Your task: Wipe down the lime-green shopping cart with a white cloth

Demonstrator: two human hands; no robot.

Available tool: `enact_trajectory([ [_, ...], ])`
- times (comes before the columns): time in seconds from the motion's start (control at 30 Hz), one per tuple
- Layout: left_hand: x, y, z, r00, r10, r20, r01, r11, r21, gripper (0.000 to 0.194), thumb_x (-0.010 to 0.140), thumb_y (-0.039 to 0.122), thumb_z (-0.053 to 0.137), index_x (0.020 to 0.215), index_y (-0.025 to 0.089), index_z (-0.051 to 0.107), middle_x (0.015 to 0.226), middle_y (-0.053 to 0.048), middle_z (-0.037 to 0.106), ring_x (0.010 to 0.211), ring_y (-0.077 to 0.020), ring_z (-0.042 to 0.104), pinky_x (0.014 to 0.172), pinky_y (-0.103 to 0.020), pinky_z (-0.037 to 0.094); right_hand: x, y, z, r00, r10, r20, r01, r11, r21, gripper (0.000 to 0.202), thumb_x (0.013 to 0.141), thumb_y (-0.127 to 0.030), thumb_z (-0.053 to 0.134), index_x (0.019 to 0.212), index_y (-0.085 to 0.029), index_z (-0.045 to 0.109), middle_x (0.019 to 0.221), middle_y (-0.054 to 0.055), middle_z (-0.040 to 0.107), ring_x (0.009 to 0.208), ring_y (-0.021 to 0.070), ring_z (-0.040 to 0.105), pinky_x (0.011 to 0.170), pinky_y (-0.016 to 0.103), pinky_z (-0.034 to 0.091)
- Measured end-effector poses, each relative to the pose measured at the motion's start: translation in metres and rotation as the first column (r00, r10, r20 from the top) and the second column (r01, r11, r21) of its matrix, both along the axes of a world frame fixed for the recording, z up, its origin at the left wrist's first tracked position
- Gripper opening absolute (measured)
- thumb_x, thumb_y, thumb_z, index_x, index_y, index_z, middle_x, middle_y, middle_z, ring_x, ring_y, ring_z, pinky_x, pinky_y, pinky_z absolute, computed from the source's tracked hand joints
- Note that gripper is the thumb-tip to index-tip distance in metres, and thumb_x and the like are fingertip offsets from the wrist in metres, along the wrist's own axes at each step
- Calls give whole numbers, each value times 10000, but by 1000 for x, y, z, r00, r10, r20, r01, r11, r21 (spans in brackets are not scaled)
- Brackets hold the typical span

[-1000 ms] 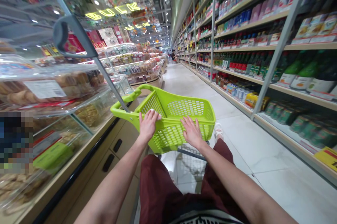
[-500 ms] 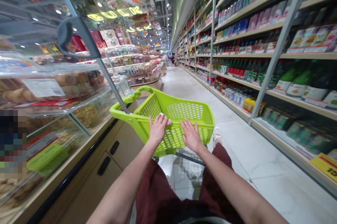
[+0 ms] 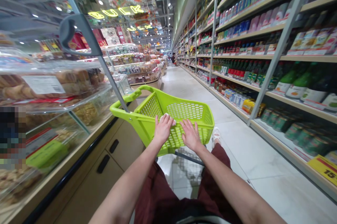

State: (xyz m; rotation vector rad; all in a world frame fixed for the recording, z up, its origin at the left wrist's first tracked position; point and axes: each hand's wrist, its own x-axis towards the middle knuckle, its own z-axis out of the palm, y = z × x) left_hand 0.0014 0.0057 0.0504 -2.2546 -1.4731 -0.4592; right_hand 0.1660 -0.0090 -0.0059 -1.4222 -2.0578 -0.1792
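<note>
A lime-green shopping cart basket (image 3: 189, 107) with perforated walls stands right before me, a grey pole with a looped handle (image 3: 92, 41) rising at its left end. My left hand (image 3: 163, 128) rests on the near rim, its fingers over a white cloth or tissue (image 3: 172, 121) that shows beside the fingertips. Just to the right, my right hand (image 3: 190, 135) lies on the same rim with its fingers spread and nothing held. No goods show in the visible part of the basket.
Packed baked goods (image 3: 47, 83) sit on a counter with drawers (image 3: 89, 175) close at the left. Tall shelves (image 3: 242, 55) of bottles and cans line the right. A tiled aisle floor (image 3: 179, 80) runs ahead, with a person (image 3: 173, 58) far off.
My left hand has slid a little to the right along the rim, with the white cloth or tissue. My right hand stays in place.
</note>
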Motion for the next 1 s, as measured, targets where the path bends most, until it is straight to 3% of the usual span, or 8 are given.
enact_trajectory([
  [0.1, 5, -1, 0, 999, -45, -18, 45, 999, -16, 351, 883, 196, 289, 1167, 268, 481, 1314, -40, 458, 1253, -198, 326, 1057, -547, 82, 2, 1, -1, 1000, 0, 11, 0, 1000, -5, 570, 733, -138, 431, 1299, -172, 373, 1370, 76, 366, 1292, 244, 221, 1053, 514, 51],
  [0.23, -15, 4, 7, 998, 44, 40, -45, 999, 12, 359, 890, 195, 263, 1172, 266, 473, 1322, -44, 448, 1255, -208, 324, 1050, -560, 83, 4, 1, -2, 1000, -7, 8, 7, 1000, -15, 564, 739, -140, 432, 1299, -172, 374, 1373, 72, 362, 1295, 238, 220, 1055, 509, 53],
  [0.33, -22, 8, 7, 992, 77, 97, -78, 997, 4, 344, 886, 211, 290, 1174, 246, 475, 1316, -58, 453, 1249, -217, 335, 1052, -518, 160, -2, 0, 3, 998, -27, -51, 26, 999, -27, 517, 765, -171, 418, 1281, -168, 396, 1348, 81, 399, 1282, 246, 254, 1043, 536, 79],
  [0.43, -13, 11, 0, 988, 0, 155, 9, 998, -55, 367, 855, 177, 356, 1211, 188, 445, 1286, -80, 483, 1235, -199, 361, 1029, -402, 280, -16, 4, 17, 981, -34, -191, 35, 999, 3, 482, 816, -229, 366, 1293, -156, 371, 1337, 101, 408, 1263, 253, 295, 1018, 564, 148],
  [0.6, -6, 16, 0, 954, -84, 289, 121, 986, -112, 486, 818, 170, 373, 1296, 106, 315, 1272, -123, 487, 1185, -166, 424, 1002, -332, 337, -53, 27, 42, 930, 225, -291, -202, 974, 106, 469, 838, -257, 320, 1282, -126, 393, 1315, 117, 429, 1234, 220, 350, 999, 432, 306],
  [0.7, -27, 10, 12, 982, -28, 188, 61, 984, -168, 589, 784, 256, 433, 1323, 98, 257, 1353, -151, 381, 1250, -214, 339, 1038, -422, 273, -70, 37, 43, 920, 304, -246, -284, 952, 114, 456, 846, -246, 312, 1276, -129, 408, 1266, 118, 479, 1177, 210, 417, 978, 393, 339],
  [0.8, -53, 3, 23, 996, 83, -13, -84, 980, -180, 596, 760, 397, 472, 1280, 137, 342, 1393, -148, 315, 1301, -292, 217, 1035, -574, 135, -77, 40, 38, 956, 257, -137, -246, 965, 96, 404, 849, -277, 365, 1229, -188, 471, 1241, 101, 498, 1123, 230, 451, 925, 399, 366],
  [1.0, -65, 1, 28, 979, 163, -122, -186, 961, -204, 651, 743, 484, 480, 1289, 155, 347, 1395, -141, 315, 1314, -298, 175, 1037, -567, 109, -87, 41, 33, 995, 93, -36, -89, 990, 109, 340, 820, -291, 476, 1150, -234, 533, 1206, 90, 509, 1036, 242, 473, 830, 376, 372],
])
